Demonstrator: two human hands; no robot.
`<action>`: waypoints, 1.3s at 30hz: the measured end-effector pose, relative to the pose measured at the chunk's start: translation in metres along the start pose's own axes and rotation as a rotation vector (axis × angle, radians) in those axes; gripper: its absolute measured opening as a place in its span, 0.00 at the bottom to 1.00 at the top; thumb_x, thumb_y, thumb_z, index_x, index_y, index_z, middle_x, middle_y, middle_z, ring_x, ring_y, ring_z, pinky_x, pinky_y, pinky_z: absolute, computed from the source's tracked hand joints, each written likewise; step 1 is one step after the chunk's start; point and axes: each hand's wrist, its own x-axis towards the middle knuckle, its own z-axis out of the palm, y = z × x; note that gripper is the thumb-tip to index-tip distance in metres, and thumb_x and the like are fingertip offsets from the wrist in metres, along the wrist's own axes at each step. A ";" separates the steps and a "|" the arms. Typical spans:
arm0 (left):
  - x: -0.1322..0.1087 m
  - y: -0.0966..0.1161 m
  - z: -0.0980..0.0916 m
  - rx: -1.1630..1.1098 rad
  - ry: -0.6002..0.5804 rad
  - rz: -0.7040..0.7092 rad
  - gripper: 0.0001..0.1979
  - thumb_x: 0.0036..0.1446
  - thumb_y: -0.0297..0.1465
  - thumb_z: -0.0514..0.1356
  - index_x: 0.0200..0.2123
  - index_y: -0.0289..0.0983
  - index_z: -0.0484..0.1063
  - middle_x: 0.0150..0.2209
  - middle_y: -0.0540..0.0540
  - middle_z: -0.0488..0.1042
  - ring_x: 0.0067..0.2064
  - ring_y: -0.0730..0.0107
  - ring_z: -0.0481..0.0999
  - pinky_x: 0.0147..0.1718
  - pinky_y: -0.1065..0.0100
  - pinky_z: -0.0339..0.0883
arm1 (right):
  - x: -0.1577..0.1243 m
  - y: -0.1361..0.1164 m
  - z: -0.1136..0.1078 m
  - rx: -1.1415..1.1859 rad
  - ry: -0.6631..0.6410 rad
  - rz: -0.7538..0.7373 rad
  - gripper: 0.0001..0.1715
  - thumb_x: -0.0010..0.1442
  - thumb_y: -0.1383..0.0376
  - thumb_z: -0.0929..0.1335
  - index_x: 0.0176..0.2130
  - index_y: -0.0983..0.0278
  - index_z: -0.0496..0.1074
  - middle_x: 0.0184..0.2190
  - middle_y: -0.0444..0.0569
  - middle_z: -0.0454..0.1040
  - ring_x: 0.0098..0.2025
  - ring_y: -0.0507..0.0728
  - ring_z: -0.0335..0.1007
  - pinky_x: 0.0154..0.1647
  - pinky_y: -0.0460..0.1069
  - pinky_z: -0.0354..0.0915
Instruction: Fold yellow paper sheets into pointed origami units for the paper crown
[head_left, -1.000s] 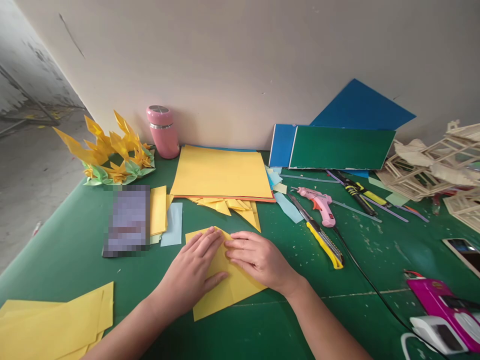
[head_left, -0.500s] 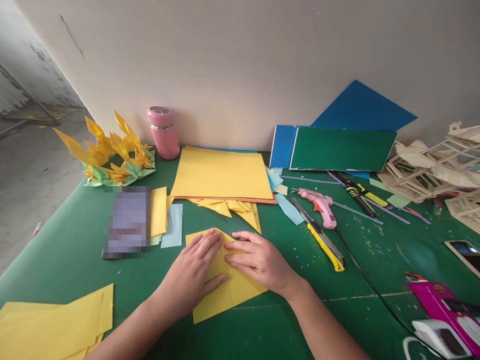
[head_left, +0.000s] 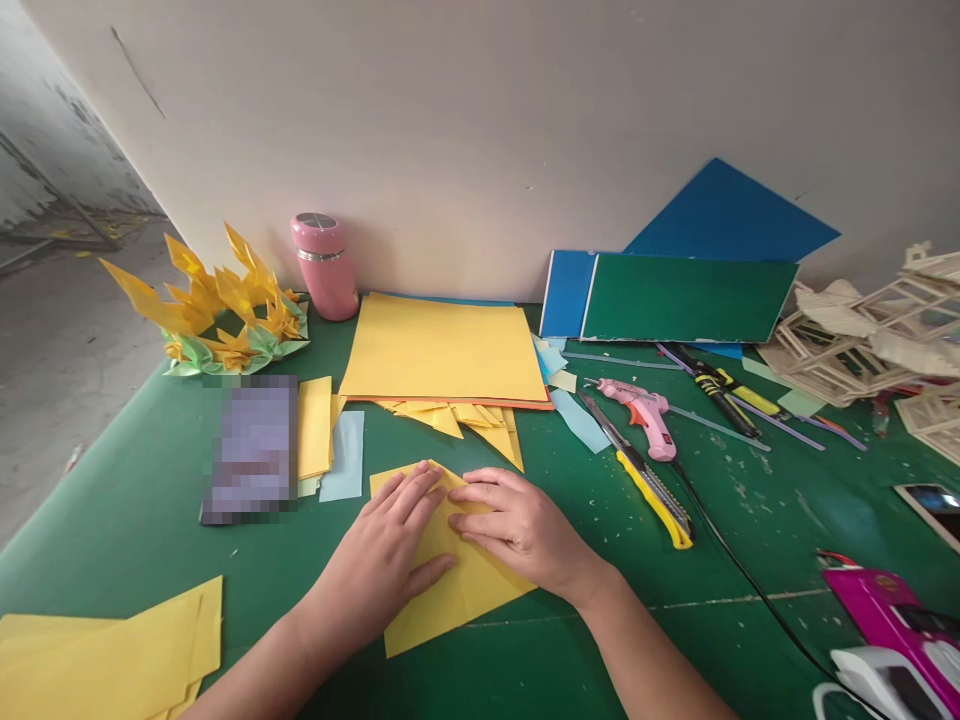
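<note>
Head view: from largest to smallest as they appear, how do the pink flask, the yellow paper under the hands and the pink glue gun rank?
1. Yellow paper, though partly covered
2. Pink flask
3. Pink glue gun

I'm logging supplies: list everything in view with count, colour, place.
Sheet: 1, yellow, front centre
Papers: several, yellow, front left
Paper stack: 1, yellow-topped, centre
Folded pieces: several, yellow, centre
Crown: 1, orange and green, left
Bottle: 1, pink, back
Blurred item: 1, purplish, left
Scraps: several, mixed colours, near stack
Boards: several, blue and green, back
Corded glue gun: 1, pink, right
Knife: 1, yellow-black, right
Tools: count unclear, black and yellow, right
Strips: several, purplish-grey, right
Wooden models: count unclear, pale, right
Phone: 1, dark-screened, right
Gadgets: count unclear, magenta and white, right
Table: 1, green, beneath
Walls: 2, grey, background
Floor: 1, grey, left
Left hand: 1, bare, on sheet
Right hand: 1, bare, on sheet
</note>
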 end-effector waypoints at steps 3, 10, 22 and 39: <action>0.000 0.001 -0.001 0.016 0.007 -0.004 0.25 0.61 0.43 0.55 0.56 0.35 0.61 0.60 0.37 0.65 0.62 0.52 0.62 0.58 0.54 0.62 | 0.000 0.000 -0.001 0.002 -0.003 -0.001 0.11 0.64 0.68 0.65 0.39 0.62 0.78 0.44 0.48 0.77 0.49 0.59 0.68 0.52 0.57 0.70; 0.000 0.000 -0.003 0.038 -0.011 -0.018 0.24 0.59 0.44 0.56 0.55 0.37 0.63 0.62 0.39 0.63 0.63 0.51 0.60 0.59 0.50 0.60 | 0.000 0.000 -0.001 -0.001 -0.025 0.017 0.10 0.63 0.68 0.66 0.39 0.61 0.78 0.45 0.49 0.77 0.51 0.60 0.68 0.52 0.57 0.70; -0.001 0.001 -0.003 0.036 -0.049 -0.042 0.16 0.59 0.42 0.57 0.46 0.41 0.69 0.62 0.40 0.62 0.64 0.49 0.57 0.59 0.44 0.56 | 0.005 -0.006 -0.005 0.008 -0.022 0.041 0.08 0.60 0.70 0.68 0.37 0.60 0.77 0.42 0.48 0.78 0.46 0.58 0.70 0.46 0.55 0.71; -0.001 0.000 -0.001 0.087 -0.053 -0.016 0.15 0.59 0.41 0.57 0.47 0.41 0.69 0.62 0.39 0.62 0.64 0.47 0.57 0.58 0.43 0.57 | 0.014 -0.012 0.018 -0.160 0.013 0.254 0.19 0.66 0.68 0.58 0.53 0.64 0.69 0.47 0.54 0.73 0.45 0.62 0.67 0.46 0.58 0.68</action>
